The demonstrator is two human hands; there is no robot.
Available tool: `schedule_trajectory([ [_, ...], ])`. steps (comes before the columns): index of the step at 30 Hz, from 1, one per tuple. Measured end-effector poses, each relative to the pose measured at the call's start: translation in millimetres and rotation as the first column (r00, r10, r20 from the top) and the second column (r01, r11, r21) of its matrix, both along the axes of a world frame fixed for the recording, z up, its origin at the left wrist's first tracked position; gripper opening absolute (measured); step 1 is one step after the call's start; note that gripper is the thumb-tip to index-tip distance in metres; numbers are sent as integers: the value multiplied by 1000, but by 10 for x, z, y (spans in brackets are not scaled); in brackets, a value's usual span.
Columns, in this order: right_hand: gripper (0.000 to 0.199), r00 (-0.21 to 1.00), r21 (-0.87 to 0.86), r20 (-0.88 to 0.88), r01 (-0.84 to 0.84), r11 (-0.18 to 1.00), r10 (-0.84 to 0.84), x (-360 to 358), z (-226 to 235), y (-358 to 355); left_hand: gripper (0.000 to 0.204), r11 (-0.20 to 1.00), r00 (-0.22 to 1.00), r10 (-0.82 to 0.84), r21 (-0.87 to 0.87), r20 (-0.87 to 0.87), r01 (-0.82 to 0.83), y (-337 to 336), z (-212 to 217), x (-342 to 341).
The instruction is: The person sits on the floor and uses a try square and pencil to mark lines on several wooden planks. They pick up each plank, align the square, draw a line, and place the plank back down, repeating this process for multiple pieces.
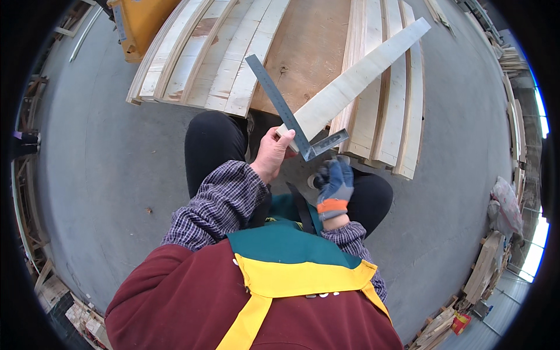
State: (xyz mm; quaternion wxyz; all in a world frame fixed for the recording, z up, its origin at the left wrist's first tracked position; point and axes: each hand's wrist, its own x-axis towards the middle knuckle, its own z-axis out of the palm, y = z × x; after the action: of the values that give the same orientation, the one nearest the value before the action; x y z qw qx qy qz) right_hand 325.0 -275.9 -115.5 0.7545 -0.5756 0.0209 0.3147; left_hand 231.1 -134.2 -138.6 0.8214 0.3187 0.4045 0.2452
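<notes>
My bare left hand point(271, 153) is closed round the near end of a pale wooden board point(359, 79). The same hand presses a metal try square point(284, 111) against it. The square's long blade crosses the board's end and points up to the left, while its short stock sticks out to the right. The board slants up to the right above the stacked timber. Over my right thigh, my right hand point(336, 179) wears a blue and grey glove with an orange cuff. Its fingers are curled and slightly blurred; what they hold is hidden. A small pale round thing point(314, 181) shows beside them.
Ahead lie long wooden strips point(233, 64) on the left and more strips point(392, 111) on the right, with a brown wooden panel point(303, 52) between them. A yellow container point(139, 26) stands at the far left. Scrap wood point(487, 265) and a plastic bag point(506, 207) lie along the right side.
</notes>
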Motion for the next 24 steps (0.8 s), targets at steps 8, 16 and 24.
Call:
schedule_trajectory([
  [8,33,987,-98,-131,-107,989,94,-97,15,433,40,999,999,-40,-7,8,40,9,-26,-28],
  [16,19,985,-143,-23,-174,974,173,-49,38,521,60,985,971,61,-173,233,-20,-132,-112,-209],
  [24,19,958,-192,-29,-287,938,287,32,73,509,61,988,981,39,-157,191,-9,-138,-108,-199],
])
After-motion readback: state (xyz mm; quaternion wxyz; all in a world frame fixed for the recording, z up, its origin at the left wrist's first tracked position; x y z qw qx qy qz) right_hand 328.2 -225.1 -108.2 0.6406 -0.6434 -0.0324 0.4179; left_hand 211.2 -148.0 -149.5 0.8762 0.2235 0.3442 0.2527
